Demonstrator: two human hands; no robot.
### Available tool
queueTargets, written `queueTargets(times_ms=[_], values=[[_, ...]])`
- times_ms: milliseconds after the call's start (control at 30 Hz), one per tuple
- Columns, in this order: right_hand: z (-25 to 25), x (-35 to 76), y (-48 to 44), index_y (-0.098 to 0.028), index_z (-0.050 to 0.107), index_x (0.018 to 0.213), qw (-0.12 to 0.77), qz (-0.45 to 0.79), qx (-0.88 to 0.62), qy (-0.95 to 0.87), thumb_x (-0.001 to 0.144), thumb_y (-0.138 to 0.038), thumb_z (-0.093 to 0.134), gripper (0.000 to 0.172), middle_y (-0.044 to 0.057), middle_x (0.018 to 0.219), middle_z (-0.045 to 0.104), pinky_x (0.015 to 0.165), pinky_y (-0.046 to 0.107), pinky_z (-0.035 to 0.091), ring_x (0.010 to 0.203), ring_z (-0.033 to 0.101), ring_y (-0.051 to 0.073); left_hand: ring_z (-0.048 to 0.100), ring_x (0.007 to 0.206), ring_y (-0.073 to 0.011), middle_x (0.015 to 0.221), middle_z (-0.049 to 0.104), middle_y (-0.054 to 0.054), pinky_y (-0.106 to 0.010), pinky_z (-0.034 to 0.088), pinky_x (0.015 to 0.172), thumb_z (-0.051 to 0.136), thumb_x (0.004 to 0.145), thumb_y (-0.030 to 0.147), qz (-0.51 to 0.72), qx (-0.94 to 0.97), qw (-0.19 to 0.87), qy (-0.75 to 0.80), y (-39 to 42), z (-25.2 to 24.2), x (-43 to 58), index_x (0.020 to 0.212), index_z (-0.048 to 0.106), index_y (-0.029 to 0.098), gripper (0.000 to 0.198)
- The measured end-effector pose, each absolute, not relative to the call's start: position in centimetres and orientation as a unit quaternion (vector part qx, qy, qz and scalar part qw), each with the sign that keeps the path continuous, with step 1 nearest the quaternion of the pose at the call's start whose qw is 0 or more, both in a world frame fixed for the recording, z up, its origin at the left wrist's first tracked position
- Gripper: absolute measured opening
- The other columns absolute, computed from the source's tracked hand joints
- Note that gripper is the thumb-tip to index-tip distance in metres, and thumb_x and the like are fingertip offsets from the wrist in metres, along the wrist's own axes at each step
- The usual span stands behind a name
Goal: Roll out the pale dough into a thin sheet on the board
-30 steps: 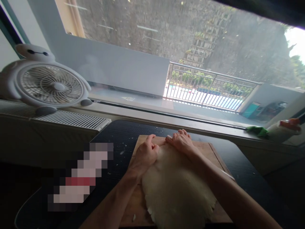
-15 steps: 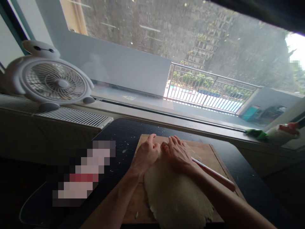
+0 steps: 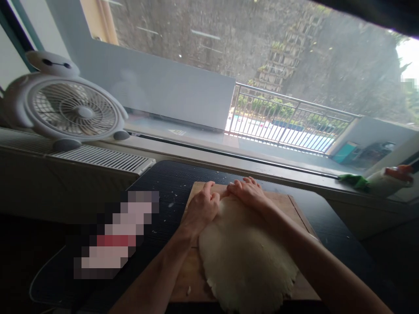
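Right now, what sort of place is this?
Likely a home kitchen worktop beside a large window. The left hand and right hand press a dough sheet on a wooden board, and a small white fan stands on the vented ledge nearby.

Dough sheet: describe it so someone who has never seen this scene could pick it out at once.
Below the wide window stands a black table, with a wooden board on it. The dough sheet is the pale, flat, ragged-edged round covering most of that board, left hand and right hand on its far edge; the board around it is brown and straight-sided.
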State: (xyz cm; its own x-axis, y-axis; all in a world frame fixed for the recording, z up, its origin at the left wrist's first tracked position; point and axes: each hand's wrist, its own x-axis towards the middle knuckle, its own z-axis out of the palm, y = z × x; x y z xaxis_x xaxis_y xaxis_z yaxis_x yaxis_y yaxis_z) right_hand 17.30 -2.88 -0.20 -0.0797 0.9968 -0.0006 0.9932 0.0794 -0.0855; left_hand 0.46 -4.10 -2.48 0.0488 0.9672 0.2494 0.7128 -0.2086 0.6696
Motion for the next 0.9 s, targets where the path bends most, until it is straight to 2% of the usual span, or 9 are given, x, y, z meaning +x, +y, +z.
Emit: queueTargets(times_ms=[100,200,300,400,567,667,767,900], values=[[0.0,17.6,-2.5,-0.027,0.057,0.099,0.028,0.029,-0.674,-0.737,0.089,-0.055,0.023,0.045,0.008,0.103,0.055,0.087,0.04,0.032,0.109,0.039,0.025,0.059,0.099,-0.0205,0.109,0.063,-0.011,-0.028,0.043,0.083,0.037,0.084,0.023,0.335,0.697,0.195,0.603,-4.2,-2.6,0.4,0.126,0.044,0.017,0.044],[-0.9,17.1,-3.4,-0.028,0.054,0.104,0.09,-0.003,-0.627,-0.774,0.093,-0.047,0.015,0.044,0.005,0.114,0.051,0.091,0.037,0.028,0.117,0.032,0.021,0.06,0.096,-0.0209,0.107,0.063,-0.01,-0.028,0.044,0.08,0.037,0.084,0.026,0.332,0.701,0.194,0.6,-4.3,-2.7,0.3,0.127,0.043,0.02,0.044],[-1.3,17.3,-2.8,-0.027,0.055,0.102,0.078,-0.012,-0.639,-0.765,0.091,-0.05,0.02,0.043,0.006,0.115,0.05,0.09,0.038,0.028,0.117,0.031,0.022,0.061,0.092,-0.0209,0.102,0.065,-0.009,-0.027,0.044,0.077,0.04,0.083,0.029,0.325,0.71,0.184,0.597,-4.4,-2.7,0.3,0.128,0.041,0.02,0.046],[-1.1,18.0,-1.3,-0.023,0.058,0.093,0.068,-0.028,-0.689,-0.721,0.089,-0.052,0.029,0.042,0.009,0.104,0.055,0.084,0.036,0.031,0.106,0.041,0.023,0.062,0.086,-0.0207,0.095,0.066,-0.007,-0.026,0.044,0.072,0.048,0.079,0.034,0.295,0.721,0.18,0.601,-4.5,-2.6,0.4,0.13,0.038,0.022,0.053],[-1.7,17.8,-2.6,-0.02,0.054,0.086,0.157,-0.079,-0.676,-0.715,0.093,-0.037,0.023,0.037,0.005,0.088,0.059,0.073,0.026,0.031,0.083,0.05,0.015,0.062,0.083,-0.0188,0.091,0.066,-0.006,-0.025,0.043,0.069,0.051,0.078,0.031,0.259,0.752,0.162,0.584,-4.9,-2.3,0.2,0.132,0.036,0.025,0.056],[-2.2,17.5,-4.0,-0.021,0.053,0.078,0.18,-0.066,-0.658,-0.728,0.093,-0.036,0.026,0.034,0.001,0.076,0.059,0.064,0.024,0.029,0.07,0.05,0.013,0.062,0.085,-0.0189,0.095,0.066,-0.007,-0.025,0.042,0.07,0.047,0.08,0.027,0.244,0.749,0.159,0.594,-5.1,-2.1,0.2,0.132,0.037,0.023,0.053],[-2.1,17.7,-3.5,-0.021,0.053,0.07,0.168,-0.043,-0.662,-0.729,0.093,-0.037,0.028,0.038,0.0,0.068,0.059,0.059,0.025,0.026,0.062,0.049,0.012,0.062,0.088,-0.0192,0.097,0.065,-0.009,-0.025,0.042,0.073,0.045,0.081,0.023,0.235,0.737,0.167,0.611,-5.2,-1.8,0.3,0.133,0.036,0.021,0.053],[-1.6,17.8,-2.1,-0.021,0.053,0.066,0.159,-0.033,-0.67,-0.724,0.093,-0.037,0.027,0.041,0.001,0.069,0.06,0.058,0.025,0.025,0.062,0.049,0.012,0.061,0.088,-0.0195,0.097,0.065,-0.009,-0.026,0.042,0.076,0.044,0.081,0.024,0.241,0.734,0.179,0.609,-5.1,-1.8,0.2,0.134,0.034,0.021,0.054]])
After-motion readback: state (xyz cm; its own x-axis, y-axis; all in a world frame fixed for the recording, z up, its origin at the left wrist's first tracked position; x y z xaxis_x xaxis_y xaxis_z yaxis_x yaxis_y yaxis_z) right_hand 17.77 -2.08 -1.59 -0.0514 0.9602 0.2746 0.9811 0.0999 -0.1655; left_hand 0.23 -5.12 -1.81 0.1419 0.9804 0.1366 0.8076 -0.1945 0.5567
